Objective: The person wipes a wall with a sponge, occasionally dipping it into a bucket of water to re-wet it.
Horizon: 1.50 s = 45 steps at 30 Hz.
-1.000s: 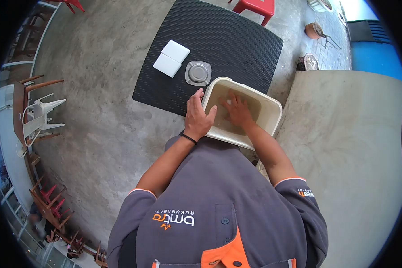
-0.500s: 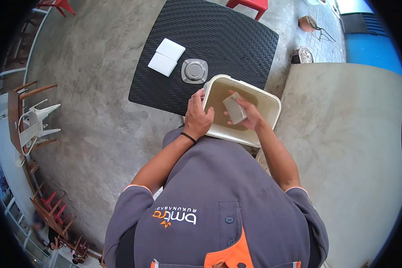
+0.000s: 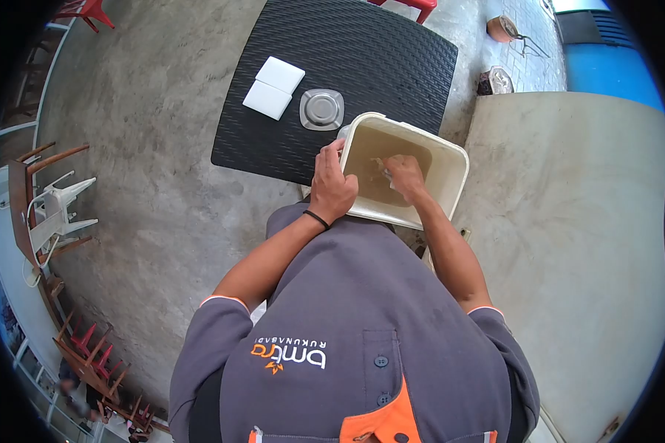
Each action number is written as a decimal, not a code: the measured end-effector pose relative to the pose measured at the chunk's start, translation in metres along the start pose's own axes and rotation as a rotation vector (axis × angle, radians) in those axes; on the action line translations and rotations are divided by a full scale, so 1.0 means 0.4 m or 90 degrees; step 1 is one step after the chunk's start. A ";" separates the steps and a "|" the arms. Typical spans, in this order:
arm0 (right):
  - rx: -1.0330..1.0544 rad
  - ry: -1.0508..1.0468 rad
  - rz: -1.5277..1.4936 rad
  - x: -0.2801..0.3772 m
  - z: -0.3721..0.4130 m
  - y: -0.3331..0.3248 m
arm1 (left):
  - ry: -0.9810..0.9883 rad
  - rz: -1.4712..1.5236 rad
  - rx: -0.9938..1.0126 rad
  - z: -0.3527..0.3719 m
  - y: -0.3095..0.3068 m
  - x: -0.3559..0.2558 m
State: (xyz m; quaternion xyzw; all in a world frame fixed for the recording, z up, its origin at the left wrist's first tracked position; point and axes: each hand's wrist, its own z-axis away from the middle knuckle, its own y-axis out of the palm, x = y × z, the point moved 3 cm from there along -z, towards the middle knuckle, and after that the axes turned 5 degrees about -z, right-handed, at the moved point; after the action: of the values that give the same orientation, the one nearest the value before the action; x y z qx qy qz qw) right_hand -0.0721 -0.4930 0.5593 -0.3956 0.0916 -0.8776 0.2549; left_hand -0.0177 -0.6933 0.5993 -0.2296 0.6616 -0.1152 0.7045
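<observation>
A white plastic bucket (image 3: 459, 164) holds murky brownish water (image 3: 373, 149). My left hand (image 3: 332, 186) grips its left wall, with the thumb over the rim and the fingers along the outer side. Inside the bucket, at the water, my right hand (image 3: 406, 177) is closed around a pale sponge (image 3: 387, 174). Only a small part of the sponge shows, and most of it is hidden by the hand.
Beyond the bucket stands a black woven-pattern table (image 3: 369, 55). On it lie two white sponge blocks (image 3: 274, 87) and a metal ashtray (image 3: 322, 109). A grey-beige surface (image 3: 561, 244) spans the right. Chairs (image 3: 55, 207) stand at the left, with a person far lower left.
My right hand has turned over and closed around the sponge, which lay flat and in plain sight before. My left hand stays at the bucket's rim. The view has shifted slightly.
</observation>
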 end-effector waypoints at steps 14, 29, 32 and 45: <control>0.054 -0.344 0.776 -0.038 -0.039 0.079 | -0.001 0.007 0.015 0.001 -0.004 0.002; 0.251 0.041 -0.021 -0.082 -0.127 -0.031 | -0.004 -0.016 0.011 0.004 0.002 0.017; -0.005 -0.093 0.447 -0.077 -0.099 -0.014 | -0.002 0.001 0.011 0.003 0.002 0.011; 0.062 -0.093 0.096 -0.162 -0.157 0.050 | -0.013 -0.014 0.015 0.003 -0.002 0.008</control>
State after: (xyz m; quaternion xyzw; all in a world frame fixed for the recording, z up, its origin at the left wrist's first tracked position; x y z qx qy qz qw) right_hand -0.0750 -0.4788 0.4678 -0.4379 0.0597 -0.8281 0.3447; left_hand -0.0160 -0.6953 0.5968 -0.2295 0.6507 -0.1284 0.7124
